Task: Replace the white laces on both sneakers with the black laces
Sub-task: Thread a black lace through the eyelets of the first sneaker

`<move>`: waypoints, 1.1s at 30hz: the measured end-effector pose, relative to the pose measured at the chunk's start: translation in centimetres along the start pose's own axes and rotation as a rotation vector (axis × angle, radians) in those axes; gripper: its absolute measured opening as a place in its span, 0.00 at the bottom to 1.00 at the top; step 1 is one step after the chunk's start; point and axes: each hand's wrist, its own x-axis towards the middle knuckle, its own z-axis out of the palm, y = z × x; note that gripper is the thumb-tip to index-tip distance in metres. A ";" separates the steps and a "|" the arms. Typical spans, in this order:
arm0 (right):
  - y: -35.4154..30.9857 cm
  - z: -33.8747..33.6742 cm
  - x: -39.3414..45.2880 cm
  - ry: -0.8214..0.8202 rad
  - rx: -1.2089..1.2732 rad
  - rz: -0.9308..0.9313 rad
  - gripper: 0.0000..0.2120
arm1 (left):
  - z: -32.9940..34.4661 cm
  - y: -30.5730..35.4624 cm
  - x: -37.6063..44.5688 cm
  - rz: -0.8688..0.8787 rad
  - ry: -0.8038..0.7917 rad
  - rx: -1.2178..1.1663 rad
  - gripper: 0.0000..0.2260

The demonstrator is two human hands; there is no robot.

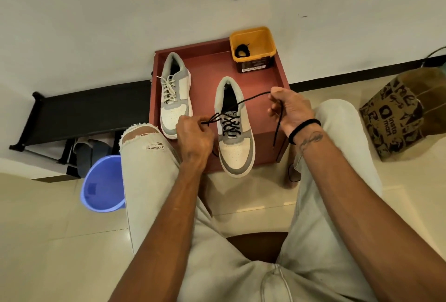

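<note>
Head view, the only one we get. We see two grey-and-white low-top sneakers on a dark red wooden stand (pixel 207 65) against the wall.

The near sneaker (pixel 236 137) sits at the stand's front edge, toe overhanging toward us. It carries a black round shoelace (pixel 230 124) criss-crossed through its eyelet rows up to the tongue; no white lace shows on it. We judge this shoe nearly done: threading looks complete or one eyelet short, ends not yet tied.

Left hand (pixel 194 136) is just left of the shoe, fingers curled, pinching one black lace end. Right hand (pixel 288 108) is up and to the right of the collar, fingers and thumb closed round the other end, which runs taut from the top eyelets; the spare tail hangs from the fist past the stand's side.

The far sneaker (pixel 175 95), well apart on the left and farther back, has its white flat shoelace (pixel 169 89) fully in and tied. Untouched, we judge, so the whole second half is left: unlace, rethread.

A yellow square plastic tub (pixel 253 44) stands at the stand's back right corner with a coiled black lace (pixel 242 50) inside, presumably the one for the far shoe.

We cannot find the removed white lace anywhere.

Roughly half done or slightly under, by our call.
</note>
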 end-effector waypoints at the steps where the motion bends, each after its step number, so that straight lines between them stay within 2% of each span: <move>1: 0.3 0.2 -0.2 -0.040 -0.085 -0.019 0.07 | 0.1 0.1 -0.1 0.063 0.015 0.044 0.15; 5: 1.1 1.2 -1.3 -0.285 -0.335 -0.080 0.08 | 0.9 1.6 -0.7 0.355 0.045 0.071 0.15; 8: 1.5 1.6 -1.6 -0.389 -0.497 -0.115 0.08 | 1.1 2.3 -1.3 0.426 -0.097 0.048 0.14; 10: 1.8 1.5 -1.5 -0.424 -0.565 -0.127 0.07 | 1.4 2.1 -1.2 0.399 -0.105 0.008 0.11; 14: 1.8 1.4 -1.5 -0.415 -0.665 -0.159 0.07 | 0.8 2.4 -0.6 0.269 0.044 -0.127 0.13; 17: 1.8 1.5 -1.6 -0.414 -0.752 -0.189 0.07 | 0.3 2.7 -0.6 0.403 0.112 0.018 0.11; 20: 1.7 1.5 -1.8 -0.446 -0.750 -0.170 0.07 | 0.8 1.6 -0.1 0.549 -0.056 0.164 0.16; 23: 1.3 1.1 -1.4 -0.341 -0.671 -0.212 0.07 | 0.7 1.7 -0.5 0.443 -0.225 0.137 0.11; 26: 0.9 0.4 -0.2 -0.110 -0.487 -0.200 0.09 | -0.1 2.5 -0.8 0.267 -0.452 -0.057 0.13; 29: 0.3 -0.2 0.1 0.008 -0.279 -0.157 0.05 | -1.2 2.3 -0.3 0.118 -0.650 -0.086 0.14; 31: 0.0 -0.4 0.1 0.049 -0.159 -0.133 0.04 | -1.4 1.5 0.1 0.005 -0.563 -0.102 0.15; 33: -0.1 -0.5 0.2 0.063 -0.091 -0.129 0.04 | -1.6 0.9 0.5 -0.077 -0.285 -0.079 0.19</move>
